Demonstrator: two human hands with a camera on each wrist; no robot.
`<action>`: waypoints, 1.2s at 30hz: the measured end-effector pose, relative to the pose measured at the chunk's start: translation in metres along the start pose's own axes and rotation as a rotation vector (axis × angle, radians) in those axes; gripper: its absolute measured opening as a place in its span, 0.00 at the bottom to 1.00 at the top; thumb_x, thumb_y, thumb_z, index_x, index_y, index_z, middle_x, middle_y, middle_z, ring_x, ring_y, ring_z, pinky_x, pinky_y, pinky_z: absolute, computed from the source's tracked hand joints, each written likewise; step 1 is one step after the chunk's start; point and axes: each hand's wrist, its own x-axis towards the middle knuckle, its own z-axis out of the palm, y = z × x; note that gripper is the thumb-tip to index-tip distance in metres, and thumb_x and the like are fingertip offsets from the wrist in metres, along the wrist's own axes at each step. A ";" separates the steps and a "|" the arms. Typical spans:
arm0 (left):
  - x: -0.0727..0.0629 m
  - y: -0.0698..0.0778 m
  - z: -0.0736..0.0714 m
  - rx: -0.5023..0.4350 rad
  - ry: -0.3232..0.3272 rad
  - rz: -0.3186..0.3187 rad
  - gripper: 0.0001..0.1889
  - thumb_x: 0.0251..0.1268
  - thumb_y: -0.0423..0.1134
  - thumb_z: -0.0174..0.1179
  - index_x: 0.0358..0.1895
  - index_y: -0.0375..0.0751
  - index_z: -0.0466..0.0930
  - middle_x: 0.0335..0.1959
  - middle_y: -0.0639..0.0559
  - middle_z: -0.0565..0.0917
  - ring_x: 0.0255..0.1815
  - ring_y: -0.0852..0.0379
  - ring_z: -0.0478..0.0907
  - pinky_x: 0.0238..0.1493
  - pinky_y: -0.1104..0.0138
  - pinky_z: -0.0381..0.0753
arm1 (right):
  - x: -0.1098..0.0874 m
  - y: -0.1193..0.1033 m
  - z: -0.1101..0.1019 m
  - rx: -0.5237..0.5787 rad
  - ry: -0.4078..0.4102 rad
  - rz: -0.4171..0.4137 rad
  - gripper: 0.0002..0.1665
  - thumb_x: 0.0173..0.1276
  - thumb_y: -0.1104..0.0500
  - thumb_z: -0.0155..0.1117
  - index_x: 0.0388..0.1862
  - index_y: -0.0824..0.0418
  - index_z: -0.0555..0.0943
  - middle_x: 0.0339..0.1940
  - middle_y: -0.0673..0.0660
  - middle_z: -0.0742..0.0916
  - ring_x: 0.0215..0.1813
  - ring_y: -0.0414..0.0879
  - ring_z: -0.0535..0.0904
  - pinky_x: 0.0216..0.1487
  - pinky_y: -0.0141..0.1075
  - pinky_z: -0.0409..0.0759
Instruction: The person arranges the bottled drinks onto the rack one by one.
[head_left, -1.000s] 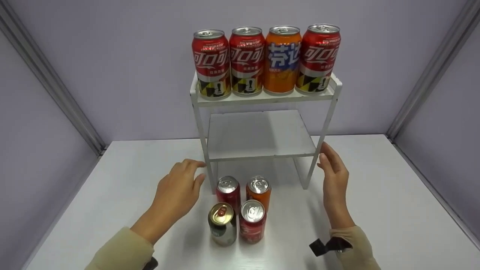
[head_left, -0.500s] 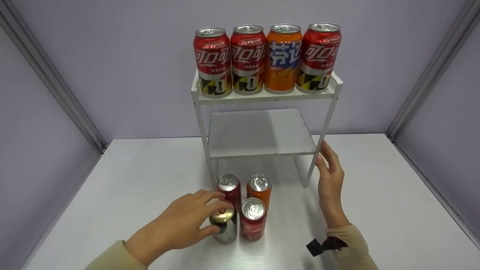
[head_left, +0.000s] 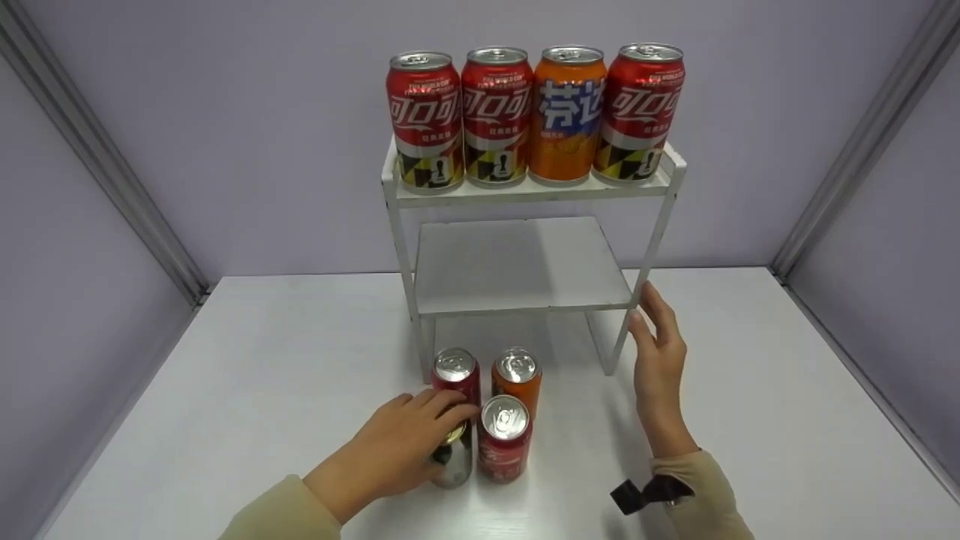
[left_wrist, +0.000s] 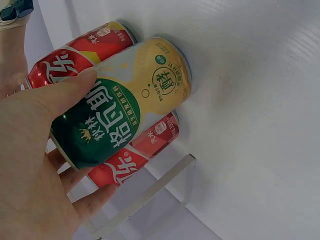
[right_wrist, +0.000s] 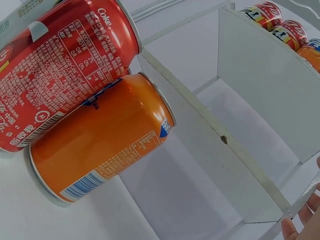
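My left hand (head_left: pixel 397 442) grips a green, white and gold drink can (left_wrist: pixel 122 102) from its left side, thumb and fingers round it, partly hiding it in the head view. Close beside it stand a red cola can (head_left: pixel 504 442), another red can (head_left: pixel 456 367) behind it, and an orange soda can (right_wrist: pixel 100 140). All of them stand upright on the table. My right hand (head_left: pixel 660 367) touches the right front leg of a white two-tier rack (head_left: pixel 517 266), its fingers fairly straight.
Three red cola cans (head_left: pixel 425 124) and an orange soda can (head_left: pixel 566 120) stand in a row on the rack's top shelf. Its lower shelf stands behind the floor-level cans. Pale walls (head_left: pixel 300 150) close in the white table (head_left: pixel 285 337) at back and sides.
My left hand has moved right from beside the rack and closed round the green can. My right hand has shifted slightly left, onto the rack's leg. The cans have stayed put.
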 end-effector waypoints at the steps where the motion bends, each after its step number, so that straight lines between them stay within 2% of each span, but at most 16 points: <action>1: 0.001 0.000 0.002 -0.006 -0.002 -0.004 0.41 0.51 0.47 0.76 0.70 0.49 0.67 0.66 0.49 0.72 0.65 0.46 0.70 0.58 0.49 0.75 | 0.000 0.000 0.000 -0.018 -0.003 -0.009 0.29 0.79 0.59 0.51 0.76 0.60 0.62 0.72 0.55 0.70 0.75 0.47 0.61 0.71 0.48 0.63; 5: 0.004 0.001 0.010 -0.003 0.012 -0.012 0.43 0.49 0.47 0.77 0.70 0.48 0.66 0.64 0.48 0.72 0.64 0.48 0.71 0.55 0.52 0.78 | -0.001 0.001 0.001 -0.082 -0.015 -0.046 0.31 0.79 0.60 0.52 0.77 0.61 0.61 0.73 0.56 0.68 0.75 0.47 0.60 0.71 0.48 0.62; 9: 0.005 0.000 0.013 -0.012 0.043 -0.004 0.43 0.46 0.47 0.79 0.68 0.47 0.68 0.61 0.49 0.72 0.60 0.49 0.72 0.50 0.55 0.81 | -0.001 0.001 0.001 -0.086 -0.014 -0.055 0.31 0.78 0.61 0.53 0.77 0.61 0.60 0.73 0.56 0.68 0.75 0.47 0.60 0.70 0.48 0.63; 17: 0.005 0.001 0.009 -0.016 0.065 0.043 0.40 0.41 0.44 0.82 0.60 0.47 0.70 0.52 0.50 0.72 0.49 0.50 0.74 0.30 0.63 0.80 | -0.001 0.002 0.003 -0.076 -0.009 -0.068 0.31 0.78 0.62 0.53 0.77 0.63 0.60 0.74 0.56 0.68 0.75 0.46 0.60 0.68 0.42 0.65; 20: 0.005 0.000 0.008 -0.034 0.060 0.049 0.38 0.42 0.43 0.82 0.59 0.47 0.71 0.52 0.50 0.72 0.50 0.50 0.74 0.30 0.63 0.80 | -0.001 0.003 0.003 -0.069 -0.009 -0.067 0.32 0.78 0.63 0.53 0.77 0.63 0.60 0.74 0.57 0.67 0.75 0.47 0.60 0.68 0.42 0.64; 26: 0.003 0.000 0.009 -0.059 0.056 0.055 0.35 0.45 0.44 0.80 0.59 0.48 0.72 0.53 0.51 0.72 0.53 0.51 0.74 0.34 0.63 0.82 | 0.000 0.002 0.003 -0.053 -0.012 -0.049 0.32 0.78 0.62 0.54 0.77 0.65 0.59 0.74 0.58 0.67 0.76 0.48 0.58 0.69 0.47 0.61; 29: -0.001 0.001 0.009 -0.061 0.064 0.078 0.35 0.46 0.44 0.79 0.59 0.48 0.73 0.52 0.51 0.72 0.52 0.51 0.75 0.34 0.63 0.82 | 0.001 0.001 0.003 -0.056 -0.012 -0.047 0.32 0.78 0.62 0.54 0.77 0.64 0.59 0.74 0.58 0.67 0.76 0.48 0.58 0.68 0.45 0.62; 33: -0.006 0.002 0.007 -0.051 0.105 0.118 0.33 0.47 0.43 0.79 0.59 0.48 0.74 0.52 0.51 0.73 0.51 0.51 0.76 0.33 0.64 0.82 | 0.000 0.001 0.004 -0.059 -0.012 -0.052 0.32 0.78 0.62 0.54 0.77 0.63 0.59 0.74 0.56 0.67 0.76 0.47 0.58 0.66 0.39 0.64; 36: -0.009 0.001 0.004 -0.044 0.158 0.140 0.33 0.47 0.41 0.78 0.58 0.48 0.74 0.51 0.51 0.73 0.50 0.52 0.76 0.31 0.65 0.81 | -0.001 0.002 0.004 -0.059 -0.014 -0.059 0.32 0.78 0.62 0.54 0.77 0.63 0.59 0.74 0.56 0.67 0.76 0.47 0.58 0.66 0.39 0.64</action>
